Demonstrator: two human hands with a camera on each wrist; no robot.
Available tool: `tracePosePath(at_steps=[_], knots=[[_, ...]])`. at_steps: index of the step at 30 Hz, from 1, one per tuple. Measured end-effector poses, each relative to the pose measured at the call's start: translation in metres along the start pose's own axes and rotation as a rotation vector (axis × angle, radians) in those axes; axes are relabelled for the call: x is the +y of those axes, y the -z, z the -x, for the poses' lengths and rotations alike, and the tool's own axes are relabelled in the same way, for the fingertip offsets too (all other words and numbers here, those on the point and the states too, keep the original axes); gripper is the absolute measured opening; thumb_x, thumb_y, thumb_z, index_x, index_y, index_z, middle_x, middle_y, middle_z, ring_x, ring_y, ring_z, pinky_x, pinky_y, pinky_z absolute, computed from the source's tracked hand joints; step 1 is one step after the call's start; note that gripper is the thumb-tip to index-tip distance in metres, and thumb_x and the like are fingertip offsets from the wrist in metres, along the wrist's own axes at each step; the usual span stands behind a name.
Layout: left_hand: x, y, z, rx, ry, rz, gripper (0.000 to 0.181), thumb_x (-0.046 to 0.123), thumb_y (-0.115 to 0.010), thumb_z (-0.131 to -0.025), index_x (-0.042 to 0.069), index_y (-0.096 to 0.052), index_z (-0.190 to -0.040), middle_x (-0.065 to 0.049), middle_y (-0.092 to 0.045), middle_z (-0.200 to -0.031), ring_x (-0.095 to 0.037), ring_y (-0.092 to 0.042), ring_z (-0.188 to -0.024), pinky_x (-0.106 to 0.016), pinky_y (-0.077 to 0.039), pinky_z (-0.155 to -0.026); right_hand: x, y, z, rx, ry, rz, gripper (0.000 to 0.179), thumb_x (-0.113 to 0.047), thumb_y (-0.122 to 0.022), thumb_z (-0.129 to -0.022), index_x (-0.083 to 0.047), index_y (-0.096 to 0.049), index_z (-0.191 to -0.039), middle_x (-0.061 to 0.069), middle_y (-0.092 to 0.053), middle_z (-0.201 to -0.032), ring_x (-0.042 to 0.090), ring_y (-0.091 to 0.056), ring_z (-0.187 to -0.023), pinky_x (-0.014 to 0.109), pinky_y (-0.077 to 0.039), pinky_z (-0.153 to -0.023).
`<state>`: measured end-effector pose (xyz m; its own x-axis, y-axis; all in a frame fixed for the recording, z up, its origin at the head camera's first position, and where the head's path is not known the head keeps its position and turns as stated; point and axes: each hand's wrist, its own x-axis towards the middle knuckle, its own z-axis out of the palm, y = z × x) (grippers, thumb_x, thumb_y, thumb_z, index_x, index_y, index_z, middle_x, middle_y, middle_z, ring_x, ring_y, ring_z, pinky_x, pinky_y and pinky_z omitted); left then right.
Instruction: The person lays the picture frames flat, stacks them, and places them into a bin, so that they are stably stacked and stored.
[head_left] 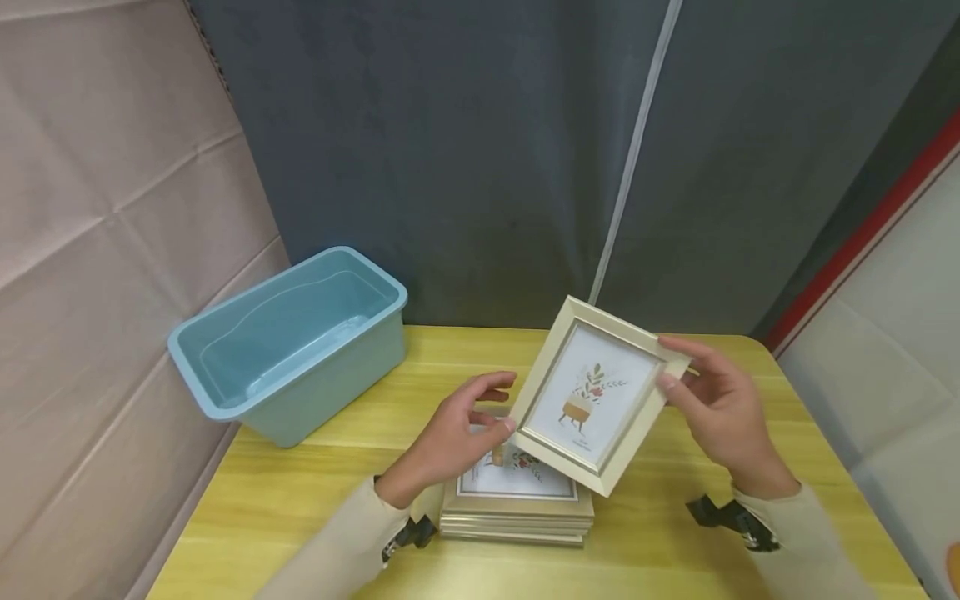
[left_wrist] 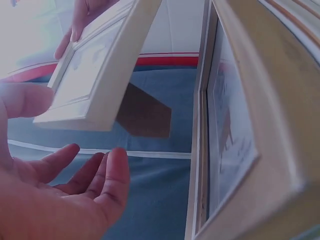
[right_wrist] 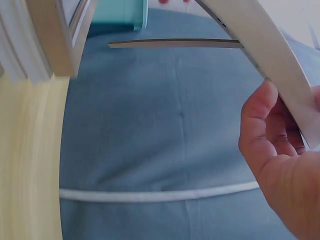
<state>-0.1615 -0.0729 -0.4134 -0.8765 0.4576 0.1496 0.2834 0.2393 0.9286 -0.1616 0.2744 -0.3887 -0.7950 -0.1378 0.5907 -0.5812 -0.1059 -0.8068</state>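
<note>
A cream picture frame [head_left: 597, 393] with a potted-plant print is tilted above a stack of similar picture frames [head_left: 517, 507]. My right hand [head_left: 720, 410] pinches its upper right corner, thumb on the front and fingers behind. The left hand [head_left: 459, 432] is at the opposite corner, its thumb tip right at the frame's edge. In the left wrist view, that hand's other fingers [left_wrist: 112, 175] are loosely bent and apart from the frame. A brown stand leg [left_wrist: 145, 112] juts from the frame's back, seen edge-on as a thin strip [right_wrist: 175, 44] in the right wrist view.
A blue plastic bin [head_left: 352, 358] stands at the left back of the yellow wood-grain table [head_left: 300, 508]. Behind the table hangs a dark grey curtain [head_left: 450, 167] with a pale strip; a pinkish cloth wall [head_left: 97, 250] borders the left side.
</note>
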Motion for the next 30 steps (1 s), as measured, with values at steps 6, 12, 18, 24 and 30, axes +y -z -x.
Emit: tracePosePath(at_steps=[6, 12, 18, 24, 30], knots=[[0.000, -0.001, -0.005, -0.055, -0.030, 0.110, 0.063, 0.017, -0.066, -0.103, 0.013, -0.042, -0.160, -0.008, -0.049, -0.160, -0.031, -0.053, -0.140, -0.036, -0.054, -0.107, -0.001, -0.014, 0.002, -0.033, -0.085, 0.051, 0.048, 0.025, -0.053, -0.094, 0.017, -0.051, -0.141, 0.000, -0.071, -0.129, 0.011, -0.076, -0.098, 0.029, -0.066, -0.075], [0.000, 0.000, -0.010, -0.108, -0.043, 0.244, 0.067, 0.017, -0.062, -0.101, 0.014, -0.037, -0.163, -0.013, -0.047, -0.159, -0.029, -0.054, -0.134, -0.032, -0.054, -0.104, 0.003, -0.022, 0.003, -0.082, -0.107, -0.030, 0.049, 0.023, -0.050, -0.096, 0.013, -0.050, -0.144, 0.002, -0.069, -0.130, 0.012, -0.076, -0.102, 0.031, -0.066, -0.079], [-0.002, 0.001, -0.013, -0.138, -0.045, 0.297, 0.064, 0.017, -0.059, -0.101, 0.009, -0.038, -0.161, -0.018, -0.053, -0.150, -0.024, -0.054, -0.131, -0.027, -0.053, -0.104, 0.005, -0.024, 0.004, -0.108, -0.139, -0.106, 0.050, 0.021, -0.048, -0.099, 0.008, -0.050, -0.148, 0.004, -0.066, -0.134, 0.014, -0.075, -0.106, 0.031, -0.065, -0.081], [-0.002, -0.001, -0.013, -0.112, -0.038, 0.279, 0.058, 0.016, -0.060, -0.102, 0.004, -0.045, -0.156, -0.020, -0.057, -0.146, -0.025, -0.057, -0.129, -0.027, -0.054, -0.101, 0.009, -0.021, 0.005, -0.114, -0.126, -0.140, 0.052, 0.020, -0.046, -0.101, 0.006, -0.048, -0.150, 0.006, -0.063, -0.137, 0.015, -0.074, -0.111, 0.032, -0.065, -0.083], [-0.002, -0.003, -0.010, -0.068, -0.024, 0.261, 0.054, 0.013, -0.061, -0.102, 0.004, -0.048, -0.153, -0.019, -0.059, -0.145, -0.024, -0.058, -0.126, -0.025, -0.054, -0.100, 0.014, -0.019, 0.006, -0.092, -0.123, -0.164, 0.052, 0.020, -0.044, -0.101, 0.006, -0.047, -0.151, 0.008, -0.064, -0.135, 0.015, -0.074, -0.109, 0.032, -0.066, -0.081]])
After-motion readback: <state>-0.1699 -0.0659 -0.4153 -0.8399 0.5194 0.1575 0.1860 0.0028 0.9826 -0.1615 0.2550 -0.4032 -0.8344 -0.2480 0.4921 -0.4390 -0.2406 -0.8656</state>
